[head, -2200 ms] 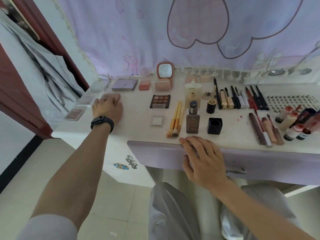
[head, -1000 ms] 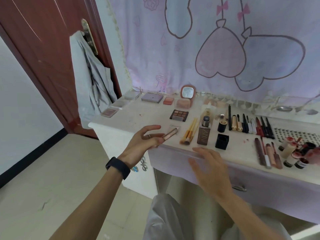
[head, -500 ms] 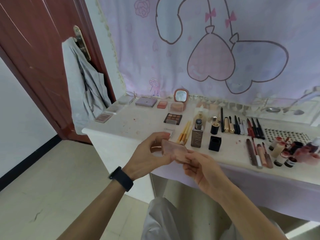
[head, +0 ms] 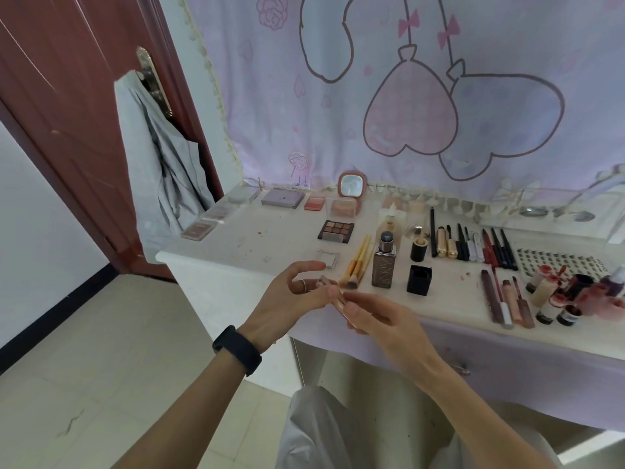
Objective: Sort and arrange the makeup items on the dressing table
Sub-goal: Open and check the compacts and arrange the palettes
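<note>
Just off the table (head: 287, 233) edge, we hold a thin compact (head: 341, 302) edge-on: our left hand (head: 291, 301) pinches its far end, our right hand (head: 382, 321) curls round its near end.

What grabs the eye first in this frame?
Both hands meet front and centre: the left hand and right hand pinch a thin pink compact edge-on, just in front of the dressing table. Behind them, makeup lies in neat rows, and a lilac curtain with two heart balloons fills the back.
</note>
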Tool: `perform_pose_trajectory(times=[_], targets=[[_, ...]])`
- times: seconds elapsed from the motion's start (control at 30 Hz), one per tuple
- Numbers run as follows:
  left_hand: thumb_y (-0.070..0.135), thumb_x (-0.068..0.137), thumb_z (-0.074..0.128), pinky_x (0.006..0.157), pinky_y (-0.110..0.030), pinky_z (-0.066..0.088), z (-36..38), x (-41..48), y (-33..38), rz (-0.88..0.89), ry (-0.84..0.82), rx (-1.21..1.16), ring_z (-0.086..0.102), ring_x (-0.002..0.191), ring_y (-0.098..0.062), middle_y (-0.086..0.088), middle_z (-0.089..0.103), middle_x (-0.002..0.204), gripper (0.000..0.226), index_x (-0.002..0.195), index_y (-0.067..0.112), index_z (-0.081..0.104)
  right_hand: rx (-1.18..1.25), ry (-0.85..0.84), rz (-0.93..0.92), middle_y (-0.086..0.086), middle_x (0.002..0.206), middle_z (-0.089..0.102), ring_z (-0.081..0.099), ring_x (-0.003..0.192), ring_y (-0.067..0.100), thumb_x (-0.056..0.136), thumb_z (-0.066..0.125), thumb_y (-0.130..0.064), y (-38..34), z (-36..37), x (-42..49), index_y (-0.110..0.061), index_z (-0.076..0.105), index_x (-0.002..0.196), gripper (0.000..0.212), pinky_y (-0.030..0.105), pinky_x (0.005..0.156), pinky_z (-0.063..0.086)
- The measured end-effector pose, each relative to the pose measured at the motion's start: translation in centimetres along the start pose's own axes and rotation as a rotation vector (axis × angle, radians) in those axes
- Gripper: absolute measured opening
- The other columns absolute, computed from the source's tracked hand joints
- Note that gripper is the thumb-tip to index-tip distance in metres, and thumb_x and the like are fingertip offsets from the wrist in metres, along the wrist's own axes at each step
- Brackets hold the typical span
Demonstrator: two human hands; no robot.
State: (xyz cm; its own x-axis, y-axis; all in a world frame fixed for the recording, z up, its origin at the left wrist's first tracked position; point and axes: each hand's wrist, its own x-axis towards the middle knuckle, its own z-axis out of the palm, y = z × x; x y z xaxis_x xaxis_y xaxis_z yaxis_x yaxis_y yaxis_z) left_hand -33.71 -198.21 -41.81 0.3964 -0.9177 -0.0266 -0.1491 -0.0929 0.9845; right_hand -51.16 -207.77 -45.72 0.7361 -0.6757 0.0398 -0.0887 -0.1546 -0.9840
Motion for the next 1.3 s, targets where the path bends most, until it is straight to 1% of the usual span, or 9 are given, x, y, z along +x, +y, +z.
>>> perform_pose_trajectory(times=[0.17, 0.3, 0.47, 0.6, 0.77, 0.93, 1.03, 1.13, 1.3], targets=[[0.054, 0.065, 0.077, 0.104, -0.04, 0.05, 1.1, -0.2, -1.0, 0.0, 0.044, -0.027, 0.067, 0.112, -0.016, 0.002, 0.073, 0.115, 0.073, 0.13, 0.026, 0.059, -0.067, 0.087, -0.08, -0.022, 0.101, 0.073, 0.07, 0.093, 0.004, 0.076, 0.051, -0.086, 0.1, 0.9, -0.2, -0.059, 0.066, 0.109, 0.045, 0.03, 0.085, 0.057], [0.047, 0.07, 0.08, 0.104, -0.04, 0.05, 1.6, -0.2, -1.7, 0.008, 0.04, -0.049, 0.063, 0.117, -0.01, 0.007, 0.07, 0.122, 0.072, 0.135, 0.026, 0.058, -0.06, 0.14, -0.092, -0.024, 0.096, 0.072, 0.071, 0.085, 0.002, 0.082, 0.044, -0.075, 0.1, 1.6, -0.2, -0.071, 0.06, 0.105, 0.028, 0.019, 0.075, 0.055], [0.036, 0.072, 0.078, 0.093, -0.04, 0.057, 2.3, 0.2, -2.2, 0.0, 0.06, -0.193, 0.068, 0.11, -0.021, 0.001, 0.073, 0.115, 0.064, 0.133, 0.025, 0.06, -0.056, 0.164, -0.06, -0.03, 0.102, 0.07, 0.07, 0.091, 0.007, 0.082, 0.04, -0.078, 0.4, 2.4, 0.0, -0.075, 0.055, 0.108, 0.03, 0.031, 0.084, 0.058], [0.026, 0.078, 0.072, 0.086, -0.031, 0.057, 2.4, 0.3, -2.0, -0.002, 0.0, -0.315, 0.069, 0.108, -0.026, -0.008, 0.073, 0.113, 0.035, 0.112, 0.034, 0.074, -0.034, 0.186, -0.034, -0.029, 0.096, 0.07, 0.069, 0.089, 0.003, 0.084, 0.036, -0.079, 0.3, 2.7, 0.1, -0.067, 0.061, 0.111, 0.038, 0.029, 0.08, 0.057], [0.029, 0.076, 0.072, 0.094, -0.041, 0.056, 1.1, 0.5, -3.0, -0.099, -0.068, -0.516, 0.064, 0.112, -0.038, -0.022, 0.064, 0.126, 0.059, 0.132, 0.013, 0.062, 0.105, 0.194, 0.111, -0.001, 0.077, 0.076, 0.073, 0.072, 0.015, 0.084, 0.039, -0.08, 0.0, 1.5, 0.8, -0.054, 0.071, 0.086, 0.042, 0.034, 0.072, 0.061], [0.028, 0.078, 0.07, 0.079, -0.03, 0.059, -0.6, 0.2, -4.0, -0.168, -0.088, -0.745, 0.061, 0.107, -0.03, -0.02, 0.061, 0.13, 0.054, 0.129, 0.011, 0.065, 0.253, 0.173, 0.224, 0.004, 0.083, 0.078, 0.076, 0.076, 0.023, 0.088, 0.049, -0.072, -0.4, 1.2, 1.0, -0.034, 0.073, 0.095, 0.046, 0.025, 0.061, 0.059], [0.028, 0.076, 0.073, 0.073, -0.029, 0.06, -1.4, 0.1, -4.2, -0.206, -0.072, -0.773, 0.059, 0.11, -0.035, -0.022, 0.062, 0.128, 0.051, 0.123, 0.009, 0.068, 0.333, 0.141, 0.254, 0.004, 0.087, 0.079, 0.077, 0.079, 0.024, 0.091, 0.051, -0.067, -0.5, 1.6, 1.0, -0.035, 0.071, 0.1, 0.04, 0.026, 0.063, 0.061], [0.023, 0.074, 0.075, 0.072, -0.029, 0.061, -2.4, 0.0, -4.4, -0.238, -0.067, -0.792, 0.067, 0.095, -0.029, -0.017, 0.069, 0.113, 0.065, 0.134, 0.005, 0.058, 0.416, 0.115, 0.32, 0.008, 0.089, 0.079, 0.077, 0.081, 0.025, 0.096, 0.05, -0.062, -0.7, 2.0, 1.2, -0.029, 0.071, 0.102, 0.039, 0.026, 0.065, 0.061], [0.023, 0.079, 0.071, 0.087, -0.035, 0.059, -4.7, 0.0, -3.7, -0.24, -0.087, -0.46, 0.065, 0.114, -0.03, -0.005, 0.064, 0.133, 0.058, 0.135, 0.019, 0.059, 0.565, 0.093, 0.382, 0.016, 0.095, 0.077, 0.077, 0.084, 0.026, 0.084, 0.058, -0.066, -1.0, 2.0, 1.3, -0.02, 0.069, 0.109, 0.053, 0.027, 0.068, 0.061]])
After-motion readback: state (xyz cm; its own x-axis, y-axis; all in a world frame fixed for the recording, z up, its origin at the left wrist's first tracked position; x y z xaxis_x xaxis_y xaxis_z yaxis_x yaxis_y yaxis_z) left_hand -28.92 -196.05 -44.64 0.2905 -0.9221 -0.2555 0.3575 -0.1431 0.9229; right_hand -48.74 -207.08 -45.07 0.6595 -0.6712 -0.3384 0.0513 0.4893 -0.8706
